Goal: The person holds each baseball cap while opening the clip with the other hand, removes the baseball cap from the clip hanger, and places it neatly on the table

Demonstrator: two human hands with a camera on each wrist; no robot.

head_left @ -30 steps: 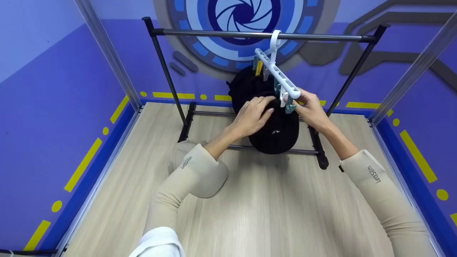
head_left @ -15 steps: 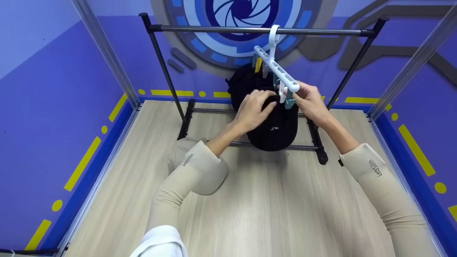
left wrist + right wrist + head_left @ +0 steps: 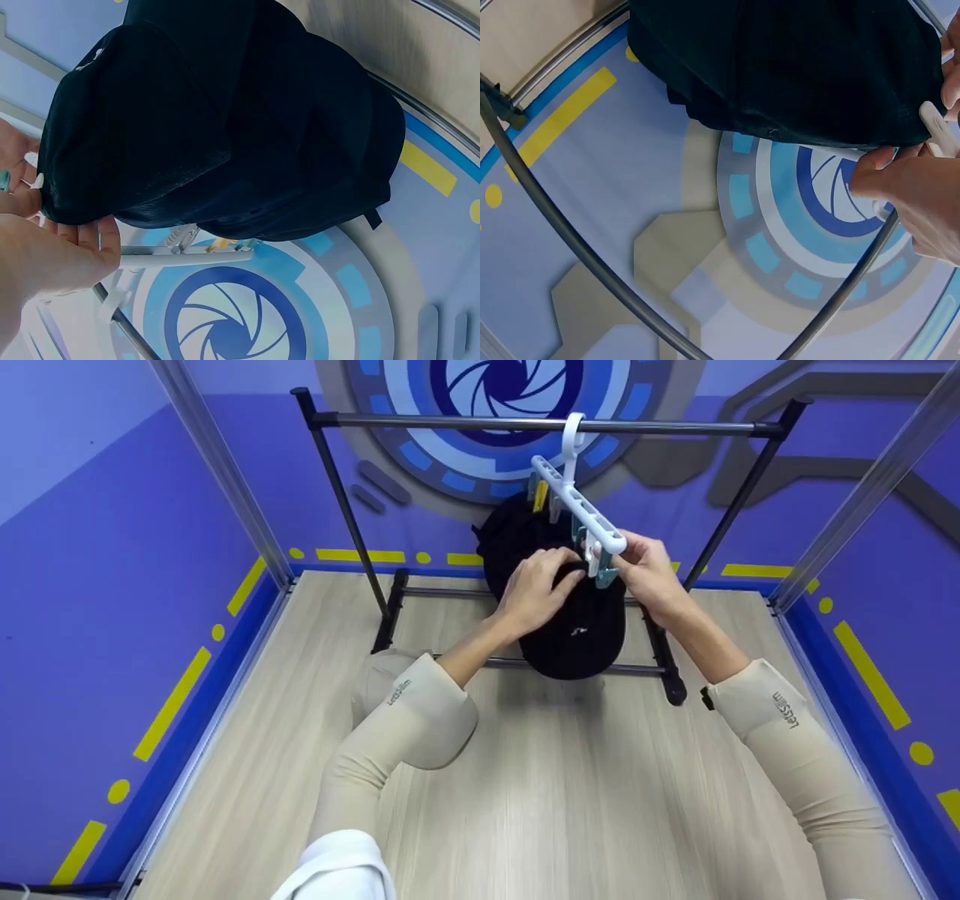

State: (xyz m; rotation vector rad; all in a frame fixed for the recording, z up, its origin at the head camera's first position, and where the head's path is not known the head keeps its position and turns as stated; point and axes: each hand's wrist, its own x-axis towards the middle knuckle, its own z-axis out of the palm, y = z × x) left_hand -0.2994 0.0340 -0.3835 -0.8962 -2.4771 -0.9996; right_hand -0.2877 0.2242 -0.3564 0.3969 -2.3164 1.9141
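A black cap (image 3: 574,641) with a small white logo hangs at the near end of a pale blue clip hanger (image 3: 577,502). My left hand (image 3: 532,592) pinches its upper edge, fingers behind and thumb in front, as the left wrist view shows. On the other side, my right hand (image 3: 651,574) grips a white clip (image 3: 934,124) right at that edge. Beside it hangs a teal clip (image 3: 607,577). Behind, a second black cap (image 3: 510,536) hangs below the hanger's far end, near a yellow clip (image 3: 540,496).
The hanger hooks over the top bar (image 3: 450,421) of a black metal rack. A beige cap (image 3: 450,735) lies on the wood-look surface (image 3: 540,802), partly covered by my left sleeve. Blue printed panels (image 3: 112,585) enclose the back and sides.
The head view has tilted slightly, so the rack sits higher in it. My left thumb has moved slightly up along the cap's edge; my right hand keeps its place at the clips.
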